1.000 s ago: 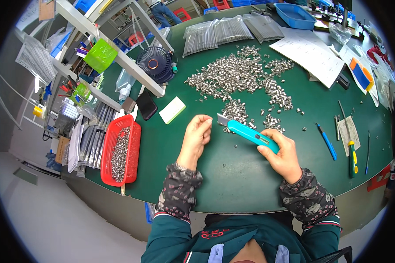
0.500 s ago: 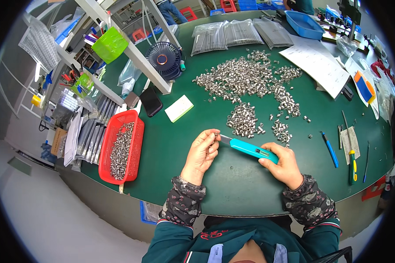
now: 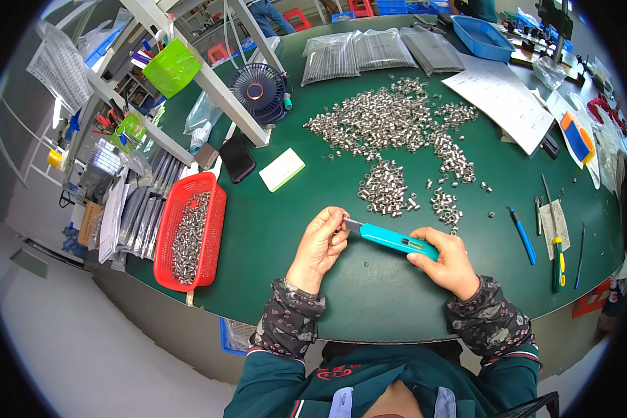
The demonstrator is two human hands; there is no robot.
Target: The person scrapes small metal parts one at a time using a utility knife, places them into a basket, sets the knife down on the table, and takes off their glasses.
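Observation:
In my right hand [image 3: 447, 259] is a teal utility knife [image 3: 396, 240], its blade pointing left. The blade's tip is at the fingertips of my left hand [image 3: 319, 244], which are pinched around a small metal ring, mostly hidden by the fingers. Beyond my hands lies a large heap of short silvery metal rings [image 3: 383, 120], with a smaller pile [image 3: 384, 189] closer to me. To the left, a red plastic basket [image 3: 219, 230] holds many more of these metal pieces.
A phone [image 3: 237, 159], a white notepad [image 3: 282, 170] and a small fan [image 3: 258, 92] sit at the left. On the right lie a blue pen-like tool [image 3: 522, 235] and a yellow-green screwdriver [image 3: 559, 265]. Bagged rods [image 3: 383, 50] and a blue tray [image 3: 482, 39] stand at the back.
The knife and its blade have shifted slightly at my left fingertips. Both hands keep their grips, and the whole view has moved a little.

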